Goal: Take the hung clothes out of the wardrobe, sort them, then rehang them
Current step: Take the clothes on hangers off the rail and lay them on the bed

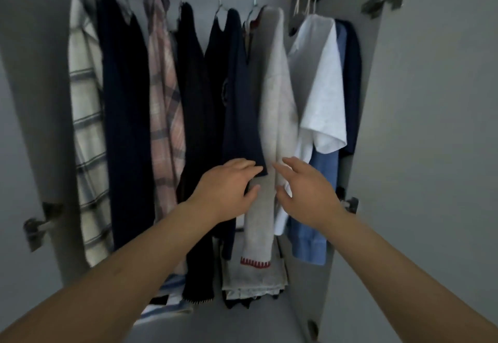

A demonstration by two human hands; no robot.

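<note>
Two bare arms reach up from the bottom corners of the frame toward the middle. The left hand (229,189) sits just left of the middle, palm down, its fingers spread and bent a little, thumb pointing right. The right hand (304,189) sits just right of the middle, fingers loose and pointing left. The two hands are close together but do not touch.

Far left of the left hand (225,189) there's a white shirt with dark grey check lines (86,127), then a plain navy garment (125,116), then a pink-and-grey plaid shirt (164,110). Between the hands it's a light grey knit with a red zigzag hem band (272,127). Past the right hand (307,191): a white tee (320,86) and a light blue shirt (314,224).
</note>
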